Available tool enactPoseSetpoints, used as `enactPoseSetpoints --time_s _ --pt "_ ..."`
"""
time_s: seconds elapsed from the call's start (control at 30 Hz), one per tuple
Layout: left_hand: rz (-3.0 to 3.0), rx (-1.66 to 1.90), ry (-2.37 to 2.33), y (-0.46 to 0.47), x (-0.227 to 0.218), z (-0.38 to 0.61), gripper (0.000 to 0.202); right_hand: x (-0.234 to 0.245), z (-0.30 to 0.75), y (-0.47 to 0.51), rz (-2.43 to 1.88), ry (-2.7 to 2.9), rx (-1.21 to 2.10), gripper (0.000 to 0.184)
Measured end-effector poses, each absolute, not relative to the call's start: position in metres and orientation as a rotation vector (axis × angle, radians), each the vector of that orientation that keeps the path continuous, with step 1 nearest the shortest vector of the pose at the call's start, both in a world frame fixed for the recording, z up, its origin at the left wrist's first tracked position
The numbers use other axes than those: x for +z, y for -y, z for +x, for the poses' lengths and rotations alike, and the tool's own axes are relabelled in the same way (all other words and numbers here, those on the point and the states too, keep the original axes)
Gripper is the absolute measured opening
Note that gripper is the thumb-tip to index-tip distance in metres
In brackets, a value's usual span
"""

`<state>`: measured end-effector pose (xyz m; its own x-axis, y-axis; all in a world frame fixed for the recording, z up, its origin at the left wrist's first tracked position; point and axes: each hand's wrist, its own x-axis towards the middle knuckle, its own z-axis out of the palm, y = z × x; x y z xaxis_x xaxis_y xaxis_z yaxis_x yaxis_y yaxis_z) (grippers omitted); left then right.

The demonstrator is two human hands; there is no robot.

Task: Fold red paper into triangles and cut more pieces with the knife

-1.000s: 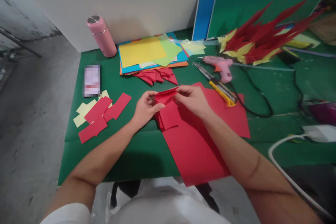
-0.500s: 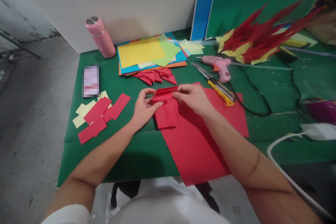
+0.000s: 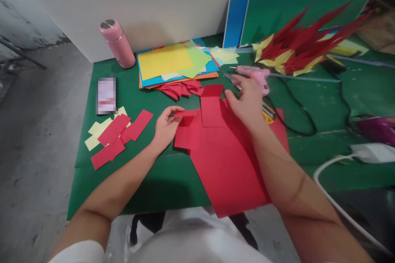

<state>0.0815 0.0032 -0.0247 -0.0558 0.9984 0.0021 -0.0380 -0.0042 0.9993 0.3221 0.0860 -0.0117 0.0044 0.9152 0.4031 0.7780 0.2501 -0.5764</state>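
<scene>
My left hand pinches the left end of a folded red paper piece lying at the top left corner of a large red sheet. A creased red rectangle rests on that sheet just right of it. Stretched away to the right, my right hand has its fingers spread over a yellow-handled utility knife, close to a pink glue gun. It holds nothing that I can see.
On the green table lie cut red and yellow strips, a phone, a pink bottle, a stack of coloured paper and folded red pieces. A spiky red-yellow paper craft and cables sit right.
My right hand let go of the folded red paper and moved up and right to the knife. The paper unfolded onto the sheet while my left hand kept its end.
</scene>
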Motion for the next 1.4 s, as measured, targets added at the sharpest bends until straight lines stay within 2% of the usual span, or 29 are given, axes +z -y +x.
enactPoseSetpoints --time_s 0.03,0.1,0.3,0.4,0.63,0.8,1.07,1.23,1.4 --pt "1.177 1.268 -1.226 -0.002 -0.024 0.082 0.013 -0.008 0.32 -0.083 -1.531 1.772 0.148 0.04" --pt "1.206 1.275 -1.239 -0.001 -0.024 0.082 0.012 0.002 0.309 -0.073 -1.459 1.759 0.185 0.037" --pt "1.248 1.319 -1.23 0.006 -0.019 0.082 0.02 0.013 0.267 -0.036 -1.158 1.898 1.089 0.039" --pt "1.249 1.279 -1.231 0.007 -0.014 0.08 0.018 0.009 0.259 -0.029 -1.153 1.911 1.234 0.033" --pt "1.1 1.101 -1.188 0.003 -0.009 0.065 0.025 0.006 0.252 -0.026 -1.181 1.85 1.269 0.026" --pt "1.142 1.147 -1.221 0.004 -0.015 0.059 0.034 0.004 0.246 -0.023 -1.184 1.851 1.26 0.027" --pt "1.211 1.18 -1.286 0.006 -0.018 0.062 0.033 0.0 0.243 -0.022 -1.17 1.924 1.155 0.025" --pt "1.245 1.11 -1.314 0.008 -0.015 0.062 0.025 -0.001 0.242 -0.021 -1.153 1.916 1.13 0.027" --pt "1.249 1.06 -1.354 0.008 -0.012 0.061 0.03 -0.002 0.24 -0.019 -1.122 1.926 1.114 0.027"
